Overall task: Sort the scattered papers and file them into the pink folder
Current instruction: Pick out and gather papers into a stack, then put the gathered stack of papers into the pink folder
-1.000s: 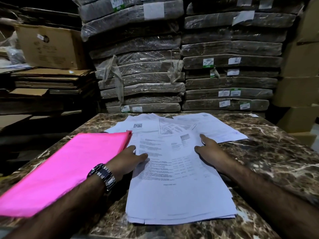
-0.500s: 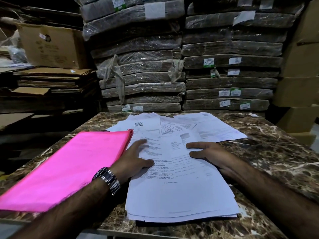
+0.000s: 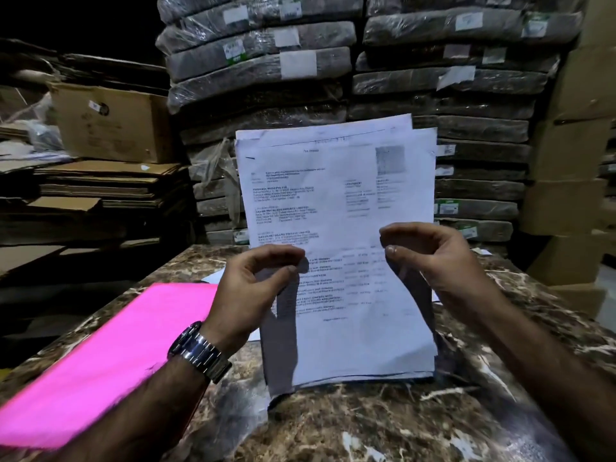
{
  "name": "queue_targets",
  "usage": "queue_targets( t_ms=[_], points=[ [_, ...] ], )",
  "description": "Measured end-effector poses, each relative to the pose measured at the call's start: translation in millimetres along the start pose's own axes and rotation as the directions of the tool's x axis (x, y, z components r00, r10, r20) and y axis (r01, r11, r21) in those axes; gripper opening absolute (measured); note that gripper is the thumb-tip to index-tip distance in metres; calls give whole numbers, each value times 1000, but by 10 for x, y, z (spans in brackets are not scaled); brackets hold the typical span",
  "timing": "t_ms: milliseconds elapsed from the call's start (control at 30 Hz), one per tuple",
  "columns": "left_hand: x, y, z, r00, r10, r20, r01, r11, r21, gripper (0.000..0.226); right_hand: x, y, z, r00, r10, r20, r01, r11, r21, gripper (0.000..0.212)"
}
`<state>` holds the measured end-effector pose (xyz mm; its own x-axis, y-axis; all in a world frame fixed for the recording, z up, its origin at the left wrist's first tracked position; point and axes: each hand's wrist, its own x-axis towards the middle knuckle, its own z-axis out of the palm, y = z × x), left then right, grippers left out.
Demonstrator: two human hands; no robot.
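A stack of printed white papers (image 3: pixel 340 208) stands upright on its bottom edge on the marble table (image 3: pixel 383 425). My left hand (image 3: pixel 253 291) grips the stack's left edge, fingers curled round it. My right hand (image 3: pixel 433 261) grips the right edge the same way. The pink folder (image 3: pixel 110 355) lies shut and flat on the table to the left, just beside my left wrist. A corner of another white sheet (image 3: pixel 213 276) shows behind my left hand, between folder and stack.
Behind the table rise two tall stacks of plastic-wrapped bundles (image 3: pixel 433 105). Flattened cardboard (image 3: pixel 100 185) and a brown box (image 3: pixel 110 121) sit at the left. More cartons (image 3: pixel 573 181) stand at the right. The table's front edge is below the frame.
The papers lay flat on the table under both hands; now both hands have gathered them and stood the stack upright on its bottom edge. The folder has not moved.
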<state>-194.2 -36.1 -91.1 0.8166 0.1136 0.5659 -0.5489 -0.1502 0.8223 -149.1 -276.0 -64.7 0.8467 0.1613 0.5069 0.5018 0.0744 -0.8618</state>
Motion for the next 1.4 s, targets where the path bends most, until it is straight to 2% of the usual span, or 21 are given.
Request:
queue_targets(
  t_ms=[233,300,400,633,800,900,1067,1200,1300,1400],
  points=[
    [43,-48,-24,1000,0,-2,0,999,-34,30,-99,13,0,998,-34,-52,40,992,118,28],
    [66,-5,-7,1000,9,3,-9,997,-70,24,-80,-20,1,998,-38,-55,45,991,129,28],
    [113,46,10,999,30,20,-28,995,-94,18,-39,-90,-13,997,-60,-55,66,991,116,29],
    [24,-114,55,998,-38,59,42,996,-76,20,-158,52,6,998,-56,-24,58,996,64,39],
    [97,-83,12,993,-33,111,40,997,-64,19,-118,22,-31,997,-69,24,68,997,48,34],
    [9,-190,8,987,-75,144,72,997,22,23,-230,215,7,999,-10,30,11,999,-47,29],
    [-37,-360,0,987,-99,123,82,987,136,23,-188,402,22,998,53,40,-46,986,-161,20],
    [16,-419,-58,980,-140,140,120,982,146,22,-109,475,26,989,140,52,-130,979,-156,16],
    [16,-478,-86,952,-261,158,241,961,134,23,-90,579,26,954,289,80,-268,942,-204,15],
    [-20,-531,-108,857,-482,182,457,875,159,28,-109,746,53,885,446,136,-405,879,-251,18]
  ],
)
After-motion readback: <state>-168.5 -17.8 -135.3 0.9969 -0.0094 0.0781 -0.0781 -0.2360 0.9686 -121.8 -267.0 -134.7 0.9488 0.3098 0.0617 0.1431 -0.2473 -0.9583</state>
